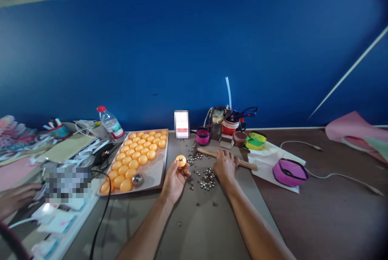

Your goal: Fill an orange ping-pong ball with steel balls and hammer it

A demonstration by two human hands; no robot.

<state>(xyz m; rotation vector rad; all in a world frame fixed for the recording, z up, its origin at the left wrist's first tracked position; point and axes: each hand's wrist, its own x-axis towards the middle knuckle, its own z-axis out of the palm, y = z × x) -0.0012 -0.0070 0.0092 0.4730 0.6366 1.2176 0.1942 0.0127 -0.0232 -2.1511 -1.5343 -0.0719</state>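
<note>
My left hand (174,179) is closed on an orange ball (181,160), held up just right of a grey tray (156,171). The ball shows a small dark spot on its front. Several matching orange balls (138,153) lie in rows on that tray, with one shiny metal ball (137,179) near its front edge. My right hand (224,166) rests palm down on a wooden stick (247,165), fingers curled over it. Small metal beads (206,178) are scattered between my hands.
A water bottle (110,122), cables and papers (66,149) crowd the left. Another person's hand (15,199) reaches in at far left. Cups and jars (226,124) stand at the blue wall. A magenta bowl (289,171) sits on white paper at right, with pink sheets (354,131) beyond.
</note>
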